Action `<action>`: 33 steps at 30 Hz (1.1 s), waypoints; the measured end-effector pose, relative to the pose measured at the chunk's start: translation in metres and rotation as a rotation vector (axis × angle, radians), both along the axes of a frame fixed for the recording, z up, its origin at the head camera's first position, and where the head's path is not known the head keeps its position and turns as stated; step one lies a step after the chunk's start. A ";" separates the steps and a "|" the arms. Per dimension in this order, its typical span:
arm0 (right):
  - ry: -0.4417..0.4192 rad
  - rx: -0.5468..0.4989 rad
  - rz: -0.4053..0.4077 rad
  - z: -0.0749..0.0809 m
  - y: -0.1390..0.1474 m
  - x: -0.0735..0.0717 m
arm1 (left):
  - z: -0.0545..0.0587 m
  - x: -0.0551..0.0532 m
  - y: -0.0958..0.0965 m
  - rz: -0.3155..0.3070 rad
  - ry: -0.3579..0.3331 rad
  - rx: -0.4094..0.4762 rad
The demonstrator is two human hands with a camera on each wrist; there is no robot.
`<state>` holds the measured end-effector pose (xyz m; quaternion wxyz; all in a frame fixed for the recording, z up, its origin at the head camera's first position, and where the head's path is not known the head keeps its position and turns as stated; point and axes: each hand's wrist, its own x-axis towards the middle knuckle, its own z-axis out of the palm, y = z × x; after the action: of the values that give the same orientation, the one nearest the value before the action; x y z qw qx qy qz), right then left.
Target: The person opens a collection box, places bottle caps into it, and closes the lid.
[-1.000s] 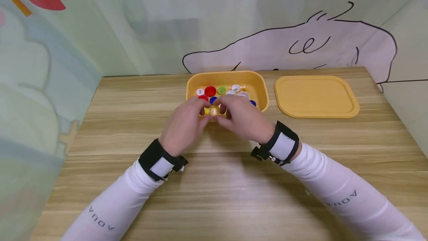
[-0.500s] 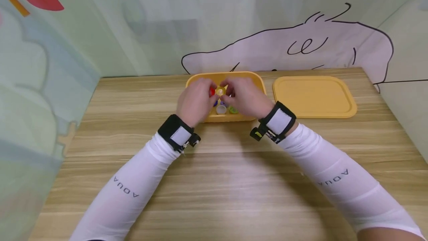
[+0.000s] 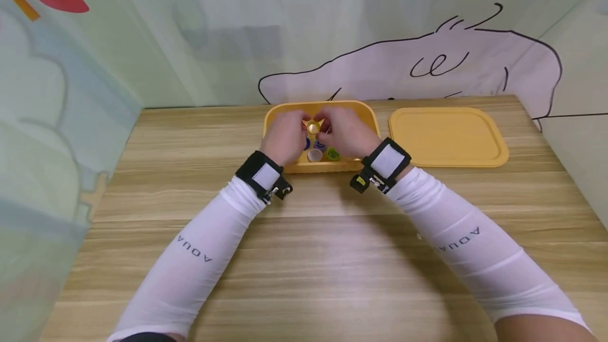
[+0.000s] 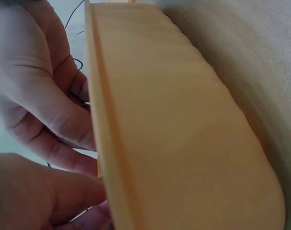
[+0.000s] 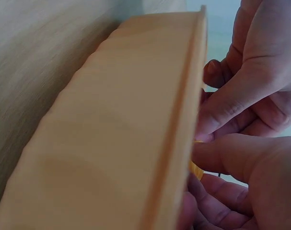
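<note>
In the head view, a small round yellow cap [image 3: 313, 127] is between the fingertips of both hands, over the yellow tub [image 3: 332, 167]. The left hand [image 3: 286, 133] is on its left side, fingers curled and pinching. From the other side, the right hand [image 3: 349, 132] pinches it between thumb and fingers. In the right wrist view, the cap's yellow edge [image 5: 197, 170] shows by the right thumb. The tub's wall [image 4: 174, 115] hides most fingertips in the left wrist view. Below the hands lie a white cap [image 3: 314, 155], a green cap [image 3: 333, 154] and blue caps.
A flat yellow lid [image 3: 448, 137] lies on the wooden table [image 3: 304, 263], right of the tub. Behind the table hangs a pale cloth [image 3: 190, 57] with cartoon drawings. The hands cover part of the tub's contents.
Both hands have moved forward, from the tub's near rim to farther over it, with the yellow cap between them. In the last half second they have shifted only slightly.
</note>
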<state>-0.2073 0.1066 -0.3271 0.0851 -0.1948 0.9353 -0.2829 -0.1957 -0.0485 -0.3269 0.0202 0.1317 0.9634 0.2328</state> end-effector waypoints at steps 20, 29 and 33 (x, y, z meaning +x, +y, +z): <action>0.065 -0.037 -0.030 0.014 0.033 0.016 | 0.005 0.019 -0.005 0.002 0.050 0.009; 0.117 -0.006 -0.074 0.021 0.069 0.031 | 0.010 0.040 -0.013 -0.042 0.137 -0.012; 0.134 0.018 -0.100 0.024 0.087 0.038 | 0.010 0.050 -0.021 -0.080 0.215 -0.025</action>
<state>-0.1695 0.1941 -0.3027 0.0098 -0.1658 0.9500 -0.2646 -0.1457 -0.0693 -0.3166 -0.0722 0.1938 0.9569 0.2041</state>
